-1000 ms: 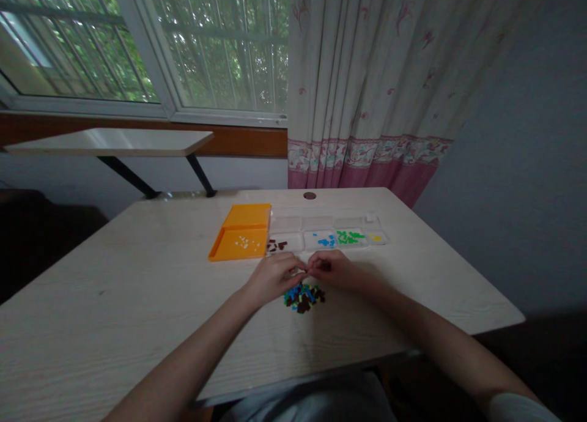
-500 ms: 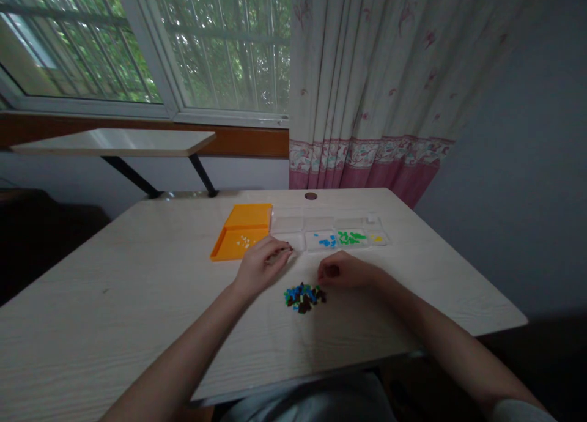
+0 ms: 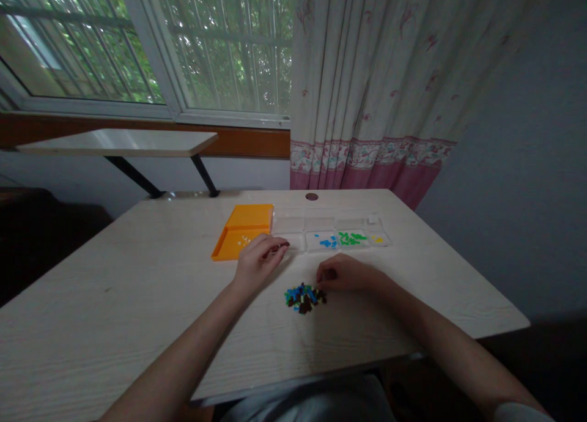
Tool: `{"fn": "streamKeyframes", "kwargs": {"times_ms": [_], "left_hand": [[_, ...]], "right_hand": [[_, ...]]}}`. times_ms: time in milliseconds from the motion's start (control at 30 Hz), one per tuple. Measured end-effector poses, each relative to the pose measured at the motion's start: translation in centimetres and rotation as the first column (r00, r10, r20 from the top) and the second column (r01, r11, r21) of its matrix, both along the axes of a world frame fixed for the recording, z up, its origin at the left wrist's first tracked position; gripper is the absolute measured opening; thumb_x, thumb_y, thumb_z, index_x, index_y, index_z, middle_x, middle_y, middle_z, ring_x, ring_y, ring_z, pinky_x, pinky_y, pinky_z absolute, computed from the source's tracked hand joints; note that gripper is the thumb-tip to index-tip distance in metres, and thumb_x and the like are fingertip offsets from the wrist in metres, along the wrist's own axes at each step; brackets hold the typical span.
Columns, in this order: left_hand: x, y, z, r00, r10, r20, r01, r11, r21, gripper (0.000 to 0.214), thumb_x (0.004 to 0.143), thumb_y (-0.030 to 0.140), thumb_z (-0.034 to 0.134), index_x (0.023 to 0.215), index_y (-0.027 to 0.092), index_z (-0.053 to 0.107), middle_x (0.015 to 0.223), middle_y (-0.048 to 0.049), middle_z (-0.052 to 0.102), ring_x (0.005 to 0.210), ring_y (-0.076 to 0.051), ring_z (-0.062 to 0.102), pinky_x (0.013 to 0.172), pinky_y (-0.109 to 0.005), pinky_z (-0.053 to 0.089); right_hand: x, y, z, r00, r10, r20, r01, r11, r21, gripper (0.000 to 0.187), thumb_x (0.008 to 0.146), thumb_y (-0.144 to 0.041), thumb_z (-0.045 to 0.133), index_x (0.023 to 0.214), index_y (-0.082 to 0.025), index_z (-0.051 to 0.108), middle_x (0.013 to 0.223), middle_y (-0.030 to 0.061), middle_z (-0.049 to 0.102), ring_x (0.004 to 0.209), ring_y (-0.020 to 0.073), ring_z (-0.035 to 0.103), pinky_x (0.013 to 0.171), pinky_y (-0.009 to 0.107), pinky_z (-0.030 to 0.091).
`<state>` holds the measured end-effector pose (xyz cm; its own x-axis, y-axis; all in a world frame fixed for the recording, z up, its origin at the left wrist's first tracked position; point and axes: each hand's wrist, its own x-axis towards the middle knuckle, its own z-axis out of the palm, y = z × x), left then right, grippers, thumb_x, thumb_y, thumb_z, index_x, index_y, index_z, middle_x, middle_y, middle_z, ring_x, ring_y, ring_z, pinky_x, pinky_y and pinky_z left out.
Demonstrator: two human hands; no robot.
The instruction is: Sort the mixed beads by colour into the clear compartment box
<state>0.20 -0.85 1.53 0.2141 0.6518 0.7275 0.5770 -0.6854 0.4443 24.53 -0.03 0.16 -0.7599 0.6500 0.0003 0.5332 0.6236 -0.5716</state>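
Note:
My left hand is closed in a pinch over the front edge of the orange case, with small dark brown pieces at its fingertips. Close to the right edge of a mixed pile of small blue, green and brown pieces, my right hand has its fingers curled together; whatever is in them is hidden. White pieces lie in the open orange case. Beside it, a clear open case has blue pieces, green pieces and yellow pieces in separate compartments.
Everything lies on a pale wooden table. A raised shelf on black legs stands at the back left. Behind the table are a barred window and a patterned curtain. A round cable hole is near the back edge.
My left hand has closed its fingers slightly and shifted a little left. My right hand has dipped slightly closer to the pile. The pieces in the cases look the same.

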Motion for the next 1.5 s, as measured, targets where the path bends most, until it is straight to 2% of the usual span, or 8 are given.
{"fn": "streamKeyframes", "kwargs": {"times_ms": [200,433,700,833,967,1133,1267,1500], "left_hand": [[-0.3,0.9,-0.8,0.998,0.036,-0.051,-0.039,0.997,-0.065,0.015,0.081,0.027,0.054,0.084,0.016,0.063,0.078,-0.0052,0.063,0.072,-0.013,0.057,0.065,-0.024,0.045],[-1.5,2.9,-2.3,0.954,0.189,-0.232,-0.237,0.951,-0.201,0.018,0.079,0.033,0.052,0.083,0.019,0.064,0.083,-0.0034,0.063,0.076,-0.017,0.058,0.068,-0.026,0.045],[-2.1,3.1,-2.4,0.908,0.251,-0.336,-0.333,0.919,-0.213,0.026,0.082,0.034,0.046,0.092,0.019,0.065,0.089,-0.0056,0.06,0.083,-0.019,0.058,0.068,-0.028,0.045],[-1.8,2.7,-2.1,0.933,0.173,-0.315,-0.237,0.955,-0.179,0.023,0.082,0.031,0.045,0.088,0.019,0.064,0.085,-0.0052,0.06,0.08,-0.018,0.057,0.07,-0.028,0.046],[-1.0,1.8,-1.9,0.951,-0.03,-0.307,-0.029,0.982,-0.186,0.02,0.083,0.027,0.046,0.085,0.019,0.063,0.083,-0.0048,0.061,0.077,-0.015,0.057,0.067,-0.024,0.045],[0.7,0.4,-1.6,0.918,-0.245,-0.311,0.189,0.961,-0.199,0.017,0.082,0.026,0.049,0.087,0.019,0.063,0.08,-0.0047,0.06,0.078,-0.014,0.056,0.068,-0.023,0.045],[1.7,-0.3,-1.2,0.912,-0.291,-0.29,0.255,0.955,-0.154,0.016,0.081,0.028,0.052,0.087,0.019,0.063,0.078,-0.0043,0.06,0.075,-0.013,0.056,0.065,-0.022,0.045],[2.1,-0.5,-1.0,0.922,-0.284,-0.264,0.263,0.958,-0.111,0.014,0.082,0.026,0.051,0.082,0.017,0.063,0.076,-0.0043,0.059,0.073,-0.013,0.056,0.063,-0.022,0.044]], "right_hand": [[0.0,0.0,-0.1,1.0,-0.02,0.013,0.021,1.0,-0.014,0.017,0.076,-0.031,0.058,0.082,-0.016,0.066,0.063,-0.0015,0.06,0.052,0.0072,0.048,0.052,0.018,0.035],[0.1,0.4,-0.5,1.0,-0.013,0.005,0.013,1.0,0.007,0.017,0.077,-0.026,0.056,0.084,-0.015,0.067,0.067,0.0003,0.063,0.054,0.0076,0.05,0.054,0.018,0.037],[0.3,0.1,0.1,0.998,0.016,-0.063,-0.019,0.999,-0.033,0.016,0.074,-0.023,0.059,0.086,-0.016,0.067,0.058,-0.0028,0.057,0.049,0.0063,0.048,0.05,0.016,0.036],[0.3,0.1,0.2,0.998,0.03,-0.047,-0.031,0.999,-0.024,0.017,0.073,-0.025,0.061,0.086,-0.016,0.068,0.06,-0.0023,0.058,0.051,0.0071,0.05,0.051,0.017,0.037],[0.3,0.2,-0.1,0.999,0.021,-0.031,-0.021,1.0,0.011,0.016,0.075,-0.024,0.058,0.085,-0.016,0.068,0.065,-0.0001,0.062,0.054,0.0081,0.051,0.055,0.018,0.038],[-0.7,0.4,-1.1,0.965,-0.147,-0.218,0.137,0.989,-0.059,0.018,0.078,-0.027,0.054,0.08,-0.014,0.067,0.062,0.0005,0.061,0.052,0.0081,0.048,0.052,0.018,0.037],[-1.9,0.2,-1.6,0.872,-0.312,-0.377,0.239,0.944,-0.228,0.024,0.077,-0.037,0.056,0.076,-0.014,0.065,0.063,0.0002,0.06,0.055,0.0085,0.049,0.051,0.018,0.037],[-2.5,0.1,-2.0,0.821,-0.368,-0.437,0.224,0.911,-0.346,0.028,0.073,-0.042,0.06,0.074,-0.014,0.064,0.062,0.0005,0.06,0.056,0.0094,0.05,0.053,0.02,0.038]]}}
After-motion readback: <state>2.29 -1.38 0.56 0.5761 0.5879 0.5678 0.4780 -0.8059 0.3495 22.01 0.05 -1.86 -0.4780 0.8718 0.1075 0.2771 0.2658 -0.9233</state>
